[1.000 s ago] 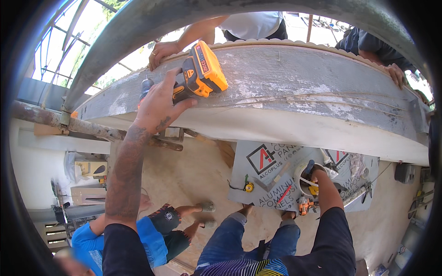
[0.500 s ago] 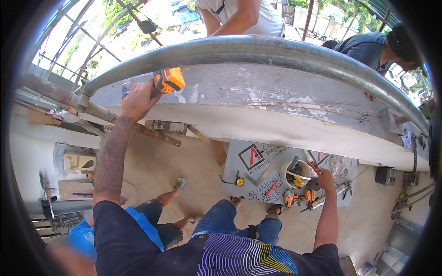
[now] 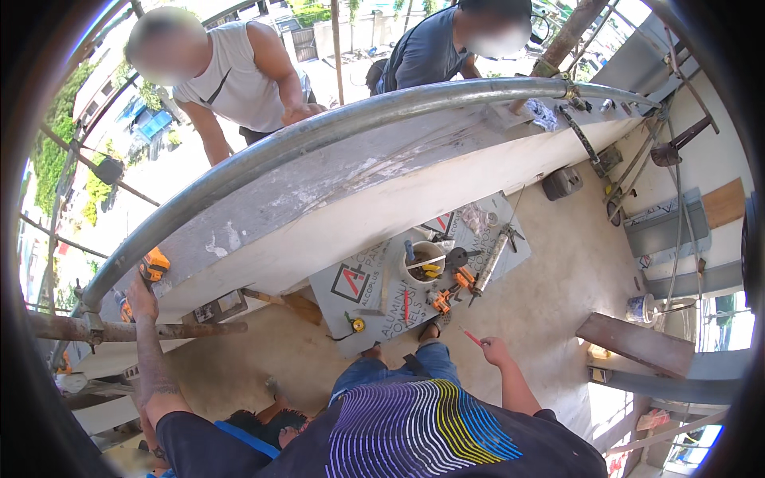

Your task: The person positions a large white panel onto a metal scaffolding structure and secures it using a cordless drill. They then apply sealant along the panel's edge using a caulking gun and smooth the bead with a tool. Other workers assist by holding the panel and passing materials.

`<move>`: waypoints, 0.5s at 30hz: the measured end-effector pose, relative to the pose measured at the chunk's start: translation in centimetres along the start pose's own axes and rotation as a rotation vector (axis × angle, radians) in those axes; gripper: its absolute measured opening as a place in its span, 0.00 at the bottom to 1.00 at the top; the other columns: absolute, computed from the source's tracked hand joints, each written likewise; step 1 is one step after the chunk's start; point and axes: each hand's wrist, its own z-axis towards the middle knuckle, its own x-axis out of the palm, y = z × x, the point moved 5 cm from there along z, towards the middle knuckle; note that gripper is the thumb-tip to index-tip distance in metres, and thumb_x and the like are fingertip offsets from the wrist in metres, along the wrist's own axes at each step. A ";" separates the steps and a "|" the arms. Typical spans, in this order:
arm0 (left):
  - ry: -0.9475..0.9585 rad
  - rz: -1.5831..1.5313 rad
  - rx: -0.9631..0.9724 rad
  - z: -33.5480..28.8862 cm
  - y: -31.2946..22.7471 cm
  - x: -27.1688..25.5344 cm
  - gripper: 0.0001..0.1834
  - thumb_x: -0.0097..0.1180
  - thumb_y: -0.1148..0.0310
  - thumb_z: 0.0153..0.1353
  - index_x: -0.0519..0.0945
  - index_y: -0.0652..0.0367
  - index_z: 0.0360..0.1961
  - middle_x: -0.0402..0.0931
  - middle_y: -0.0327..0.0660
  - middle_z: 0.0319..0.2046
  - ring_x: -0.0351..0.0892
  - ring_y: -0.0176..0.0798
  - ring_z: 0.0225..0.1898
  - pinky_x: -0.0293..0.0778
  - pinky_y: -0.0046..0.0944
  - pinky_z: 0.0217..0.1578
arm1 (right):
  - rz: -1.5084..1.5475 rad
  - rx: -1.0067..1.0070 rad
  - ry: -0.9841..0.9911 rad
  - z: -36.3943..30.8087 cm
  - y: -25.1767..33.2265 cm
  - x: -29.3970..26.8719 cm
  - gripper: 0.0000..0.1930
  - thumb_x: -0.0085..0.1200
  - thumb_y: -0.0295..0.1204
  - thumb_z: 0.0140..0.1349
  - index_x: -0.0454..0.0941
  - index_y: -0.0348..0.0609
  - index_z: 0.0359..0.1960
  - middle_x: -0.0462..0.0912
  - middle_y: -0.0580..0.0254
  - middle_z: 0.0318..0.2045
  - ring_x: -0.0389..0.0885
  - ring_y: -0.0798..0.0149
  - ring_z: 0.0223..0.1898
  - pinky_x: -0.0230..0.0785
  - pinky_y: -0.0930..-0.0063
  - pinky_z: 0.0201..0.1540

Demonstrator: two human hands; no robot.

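Note:
My left hand (image 3: 142, 296) is wrapped around the grip of a yellow-and-black cordless drill (image 3: 155, 265), held at the left end of the grey ledge (image 3: 263, 209). The drill's front end is partly hidden by the hand. Low on the right, my right hand (image 3: 496, 351) pinches a slim red tool with a thin tip (image 3: 471, 338); its exact kind is too small to tell. In front of me a white bucket (image 3: 404, 271) of hand tools stands on a grey printed panel (image 3: 339, 307). Beside it lie orange-and-black power tools (image 3: 441, 300) and a caulking gun (image 3: 492, 264).
A thick metal pipe (image 3: 319, 127) curves above the ledge, and a rusty tube (image 3: 191, 330) juts out beneath the drill. Two people (image 3: 239, 72) stand beyond the pipe; another person in blue is close at lower left. A tape measure (image 3: 358, 324) lies on the panel. Boards (image 3: 637, 342) are at right.
My view has swung to the right. My right hand has moved away from the bucket with the red tool. My left hand still grips the drill at the ledge.

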 end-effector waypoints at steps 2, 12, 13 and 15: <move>-0.083 -0.076 -0.051 -0.9 2.4 1.0 0.36 0.62 0.81 0.68 0.70 0.57 0.77 0.81 0.58 0.65 0.76 0.68 0.69 0.70 0.65 0.70 | 0.004 0.029 0.026 -0.6 -1.9 2.6 0.18 0.57 0.31 0.68 0.93 0.41 0.55 0.94 0.40 0.49 0.93 0.43 0.53 0.83 0.53 0.60; 0.104 -0.141 -0.045 0.7 3.9 2.4 0.39 0.61 0.80 0.66 0.67 0.52 0.79 0.70 0.60 0.74 0.65 0.66 0.78 0.63 0.62 0.77 | 0.017 0.196 -0.014 -2.3 -6.2 5.2 0.16 0.60 0.27 0.65 0.93 0.36 0.50 0.93 0.41 0.36 0.94 0.50 0.36 0.86 0.56 0.41; 0.110 -0.123 -0.059 0.6 3.9 2.4 0.40 0.61 0.80 0.66 0.67 0.52 0.79 0.69 0.60 0.75 0.64 0.66 0.79 0.62 0.62 0.78 | 0.006 0.186 0.003 -1.9 -6.0 5.0 0.15 0.59 0.28 0.65 0.93 0.36 0.49 0.93 0.41 0.37 0.95 0.49 0.36 0.86 0.56 0.41; 0.115 -0.097 -0.074 1.2 3.3 2.8 0.41 0.61 0.79 0.66 0.66 0.51 0.80 0.66 0.60 0.76 0.61 0.66 0.80 0.60 0.62 0.79 | -0.325 -0.162 0.032 -1.3 -4.5 4.3 0.17 0.56 0.27 0.67 0.92 0.35 0.51 0.92 0.41 0.39 0.95 0.49 0.36 0.87 0.53 0.41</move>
